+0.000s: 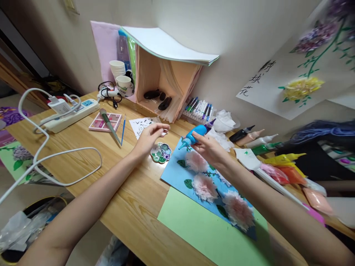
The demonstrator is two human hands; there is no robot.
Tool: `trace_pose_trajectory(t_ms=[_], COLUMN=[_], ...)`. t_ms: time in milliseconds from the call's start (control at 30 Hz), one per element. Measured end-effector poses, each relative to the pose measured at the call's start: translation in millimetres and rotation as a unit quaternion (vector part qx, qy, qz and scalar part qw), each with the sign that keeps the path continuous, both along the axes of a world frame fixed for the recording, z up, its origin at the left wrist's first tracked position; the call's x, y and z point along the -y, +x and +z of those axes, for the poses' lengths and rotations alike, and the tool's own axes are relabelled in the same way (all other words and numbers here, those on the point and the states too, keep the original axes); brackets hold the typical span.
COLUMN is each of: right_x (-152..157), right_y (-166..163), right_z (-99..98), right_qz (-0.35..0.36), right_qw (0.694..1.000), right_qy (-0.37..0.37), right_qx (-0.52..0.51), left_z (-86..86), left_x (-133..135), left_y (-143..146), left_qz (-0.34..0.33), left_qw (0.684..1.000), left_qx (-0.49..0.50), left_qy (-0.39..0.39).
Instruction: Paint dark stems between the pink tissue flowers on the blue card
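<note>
My right hand [208, 147] grips a blue squeeze bottle of paint [196, 133], its narrow tip tilted down to the left. Just behind that bottle shows a purple bottle tip [210, 124]; whether my hand also touches it I cannot tell. Below lies a blue sheet [174, 168] with fluffy pink paper flowers [205, 187] and green leaves on it. My left hand [149, 139] is held over the table with its fingers stretched out and nothing in them. Beside it sits a flower-shaped palette [161, 153] with green and purple paint.
A light green sheet [188, 225] lies under the blue one. To the left are a pink palette case [95, 123], a large brush [109, 125], a thin brush [123, 129] and a power strip [72, 116] with cables. Several paint bottles [260, 140] line the right side. A box [146, 66] stands behind.
</note>
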State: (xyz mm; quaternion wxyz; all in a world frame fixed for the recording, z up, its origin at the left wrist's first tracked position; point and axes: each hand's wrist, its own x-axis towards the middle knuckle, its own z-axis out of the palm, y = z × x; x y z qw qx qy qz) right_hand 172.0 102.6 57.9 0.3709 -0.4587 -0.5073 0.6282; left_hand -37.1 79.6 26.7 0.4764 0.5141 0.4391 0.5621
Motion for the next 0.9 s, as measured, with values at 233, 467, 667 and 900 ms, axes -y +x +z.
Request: trace_pose_trajectory(t_ms=[233,467,667,900], right_x=[19,37,42,55], right_y=[5,15,52,75], right_z=[10.4,20.8,30.3,36.8], right_qz=[-0.043,0.009,0.156,0.11], right_qw=[0.989,0.982,0.979,0.93], right_qy=[-0.088,-0.047,0.122,0.316], right_qx=[-0.114,-0.185,-0.053,0.149], left_z=[24.6,59.0,80.3,96.2], left_x=[18,18,21,23], left_y=[32,57,74,98], left_qz=[-0.068,-0.067,-0.154,-0.179], left_qw=[0.96,0.963,0.971,0.968], left_qx=[-0.16,-0.095,-0.066,-0.091], left_qy=[0.222,0.245,0.173,0.153])
